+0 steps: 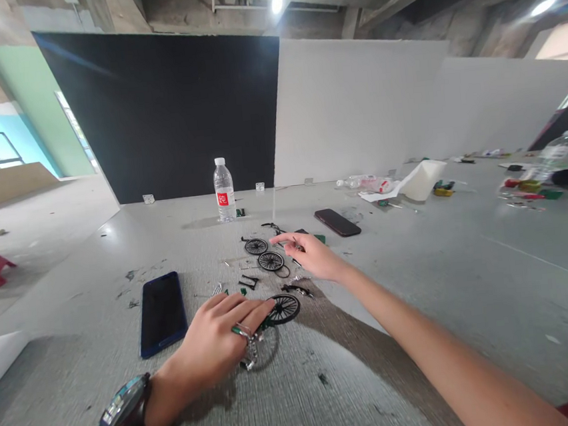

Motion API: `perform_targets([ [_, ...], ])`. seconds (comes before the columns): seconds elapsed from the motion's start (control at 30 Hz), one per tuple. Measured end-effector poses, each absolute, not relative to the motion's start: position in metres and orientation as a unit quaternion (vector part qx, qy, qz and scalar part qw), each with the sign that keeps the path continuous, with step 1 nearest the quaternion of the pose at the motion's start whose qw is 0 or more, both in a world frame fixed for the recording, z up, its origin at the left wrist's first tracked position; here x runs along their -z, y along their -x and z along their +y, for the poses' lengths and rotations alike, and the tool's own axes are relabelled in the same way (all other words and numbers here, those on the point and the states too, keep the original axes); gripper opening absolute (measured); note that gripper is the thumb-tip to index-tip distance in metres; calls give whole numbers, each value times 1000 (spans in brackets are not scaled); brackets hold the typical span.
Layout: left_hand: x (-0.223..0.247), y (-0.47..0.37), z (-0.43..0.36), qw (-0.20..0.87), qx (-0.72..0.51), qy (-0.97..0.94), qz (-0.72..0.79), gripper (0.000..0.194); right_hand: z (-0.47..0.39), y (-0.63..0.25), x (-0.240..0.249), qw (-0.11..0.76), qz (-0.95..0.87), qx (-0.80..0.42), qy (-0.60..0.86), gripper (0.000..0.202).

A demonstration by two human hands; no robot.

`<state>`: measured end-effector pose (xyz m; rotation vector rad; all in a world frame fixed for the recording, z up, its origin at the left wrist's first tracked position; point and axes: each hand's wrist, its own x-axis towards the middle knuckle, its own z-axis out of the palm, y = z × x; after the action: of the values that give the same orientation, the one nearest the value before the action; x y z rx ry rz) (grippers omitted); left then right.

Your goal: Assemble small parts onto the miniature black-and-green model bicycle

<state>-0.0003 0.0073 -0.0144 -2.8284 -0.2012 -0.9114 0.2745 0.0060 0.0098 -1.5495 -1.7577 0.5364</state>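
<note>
Grey table (423, 307) meets black wall panel (164, 111) under concrete ceiling.

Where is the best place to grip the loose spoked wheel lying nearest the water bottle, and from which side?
Probably the rim of the loose wheel, pinched from above: it lies flat on the table, spokes thin. The right hand hovers beside it, fingers open.
</note>
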Motion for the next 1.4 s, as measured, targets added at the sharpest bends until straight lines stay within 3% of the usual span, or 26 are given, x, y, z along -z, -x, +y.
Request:
perform_targets([
  [0.23,13,1,12,103,301,946,-61,39,-4,-254,-20,424,-603,-441,512,26],
  [0.5,13,2,13,111,295,947,-61,37,-14,-241,-30,373,-662,-433,485,27],
  [1.4,13,4,12,128,271,952,-60,37,-15,-236,-23,319,-652,-488,484,29],
])
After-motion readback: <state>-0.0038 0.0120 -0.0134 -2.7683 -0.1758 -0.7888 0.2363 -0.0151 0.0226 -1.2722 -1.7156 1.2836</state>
